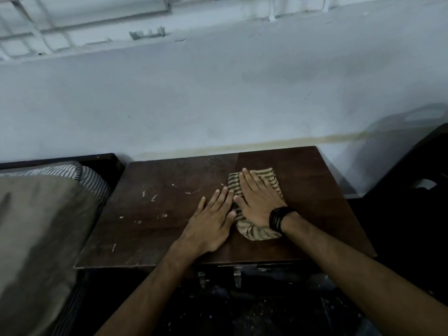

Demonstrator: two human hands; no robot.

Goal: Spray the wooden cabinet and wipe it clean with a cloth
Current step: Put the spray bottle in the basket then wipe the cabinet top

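Wiping is underway: the right hand (pixel 260 202) presses flat, fingers straight, on the striped cloth (pixel 257 230) at the cabinet (pixel 155 229) top's right-centre; the left hand (pixel 211 220) lies flat beside it. White marks remain left; no spray bottle shows.

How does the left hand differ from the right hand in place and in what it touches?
The right hand lies flat on the striped cloth; the left hand lies mostly on the bare cabinet top, beside the cloth's left edge. The right wrist wears a dark band; the left wrist is bare. The right hand reaches farther toward the wall. Both have straight fingers, palm down.
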